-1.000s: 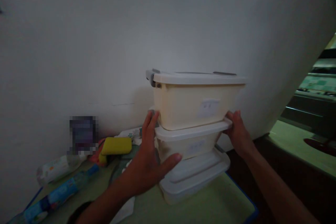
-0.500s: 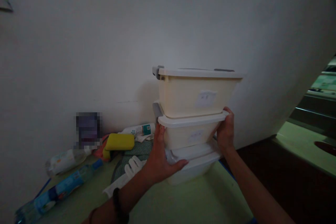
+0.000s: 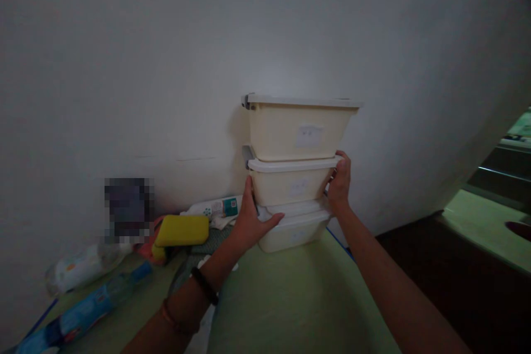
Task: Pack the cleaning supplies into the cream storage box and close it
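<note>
Three cream plastic boxes with white lids stand stacked against the white wall. The top box [image 3: 296, 130] has a grey latch at its left end and a small label. My left hand [image 3: 251, 221] presses flat against the left side of the middle box [image 3: 290, 185], thumb stretched under it across the lowest box [image 3: 290, 229]. My right hand [image 3: 339, 185] grips the right end of the middle box just under its lid. The stack rests on a green surface [image 3: 290, 298].
Left of the stack lie a yellow sponge [image 3: 182, 229], a white tube [image 3: 213, 207], a grey-green cloth, a clear wrapped pack [image 3: 78, 268] and a blue-labelled bottle [image 3: 83, 312]. A dark gap and another green counter [image 3: 485, 227] are at the right.
The stack of boxes has been pushed away from me across the green surface until it stands against the wall. Both arms have stretched out with it.
</note>
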